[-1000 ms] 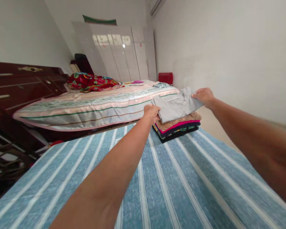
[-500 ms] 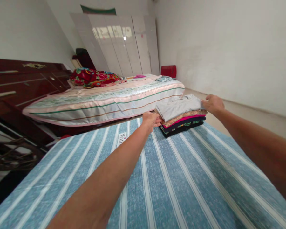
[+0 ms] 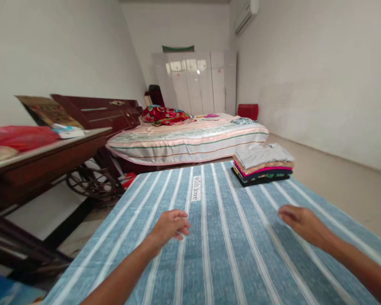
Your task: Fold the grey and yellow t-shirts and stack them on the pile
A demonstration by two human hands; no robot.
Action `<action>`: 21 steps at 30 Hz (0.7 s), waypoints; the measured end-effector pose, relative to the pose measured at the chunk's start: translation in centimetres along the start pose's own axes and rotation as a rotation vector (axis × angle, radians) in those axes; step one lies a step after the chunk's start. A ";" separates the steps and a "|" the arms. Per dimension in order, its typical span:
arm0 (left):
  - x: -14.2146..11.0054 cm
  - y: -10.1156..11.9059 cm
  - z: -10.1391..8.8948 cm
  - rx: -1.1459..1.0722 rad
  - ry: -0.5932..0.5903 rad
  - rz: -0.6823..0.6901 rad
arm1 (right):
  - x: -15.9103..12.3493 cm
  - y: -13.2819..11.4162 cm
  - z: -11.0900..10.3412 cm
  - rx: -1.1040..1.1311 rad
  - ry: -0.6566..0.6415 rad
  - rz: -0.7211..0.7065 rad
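A neat stack of folded clothes lies at the far right corner of the blue striped cover. On top is a light grey garment, above tan, bright pink and dark patterned layers. My left hand hovers over the cover left of the middle, fingers loosely curled and apart, holding nothing. Further right, my right hand is over the cover, nearer to me than the stack and apart from it. Its fingers are bent and slightly blurred, with nothing seen in them.
Beyond the cover stands a bed with a red floral blanket. At left is a table bearing a red plastic bag, above an iron wheel. A red case and a pale wardrobe stand at the back.
Both hands have left the stack of clothes and drawn back toward me. The stack stays on the cover's far corner. The view has turned left, showing the table.
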State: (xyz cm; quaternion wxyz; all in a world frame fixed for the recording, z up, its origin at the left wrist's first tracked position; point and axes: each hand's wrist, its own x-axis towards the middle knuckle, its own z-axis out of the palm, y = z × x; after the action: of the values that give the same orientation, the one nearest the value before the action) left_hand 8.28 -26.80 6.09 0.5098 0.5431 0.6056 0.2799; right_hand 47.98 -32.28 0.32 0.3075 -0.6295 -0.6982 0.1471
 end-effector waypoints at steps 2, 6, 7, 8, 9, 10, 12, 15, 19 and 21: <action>-3.4 -2.5 -3.7 -0.012 0.128 0.003 | -2.8 -2.2 2.4 0.048 -0.063 -0.023; -10.3 -8.1 -11.1 -0.089 0.423 -0.066 | -7.1 -7.9 6.6 0.116 -0.172 -0.048; -12.0 -9.6 -12.9 -0.116 0.479 -0.102 | -7.9 -9.5 7.5 0.130 -0.194 -0.066; -13.6 -11.0 -14.5 -0.146 0.531 -0.137 | -8.5 -11.1 8.4 0.141 -0.213 -0.091; -15.3 -12.5 -16.0 -0.174 0.584 -0.151 | -9.2 -12.6 9.2 0.150 -0.229 -0.119; -17.1 -14.0 -17.2 -0.198 0.642 -0.168 | -9.7 -14.1 10.1 0.159 -0.245 -0.150; -20.6 -16.7 -19.3 -0.231 0.752 -0.192 | -10.7 -16.9 11.7 0.181 -0.284 -0.215; -25.9 -20.5 -21.1 -0.274 0.843 -0.222 | -12.1 -20.2 14.0 0.214 -0.349 -0.309; -31.8 -24.9 -22.3 -0.182 0.957 -0.276 | -13.6 -23.0 16.7 0.251 -0.341 -0.440; -33.9 -27.0 -22.7 -0.044 1.017 -0.357 | -14.2 -23.5 18.0 0.246 -0.309 -0.498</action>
State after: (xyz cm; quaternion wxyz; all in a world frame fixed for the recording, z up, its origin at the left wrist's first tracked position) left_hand -26.40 -60.77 -0.01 0.2031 0.2167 0.8530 0.4291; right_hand 18.67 -46.66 -3.02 0.2984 -0.3675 -0.8462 0.2446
